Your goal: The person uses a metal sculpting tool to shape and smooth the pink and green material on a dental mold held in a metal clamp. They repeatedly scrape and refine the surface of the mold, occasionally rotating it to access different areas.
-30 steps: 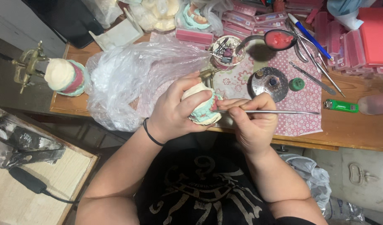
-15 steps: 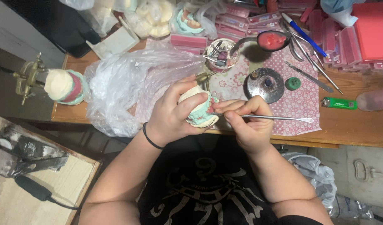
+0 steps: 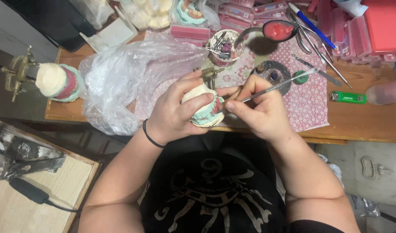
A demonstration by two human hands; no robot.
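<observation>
**Steady carving on the plaster model**

Left of the plaster model (image 3: 203,108), a plastic bag (image 3: 120,82) lies on the counter (image 3: 375,125). The left hand (image 3: 176,113) is wrapped around the model and should hold it firm. The right hand (image 3: 260,110) pinches a thin metal tool (image 3: 271,88); I think short, light strokes are best.
</observation>
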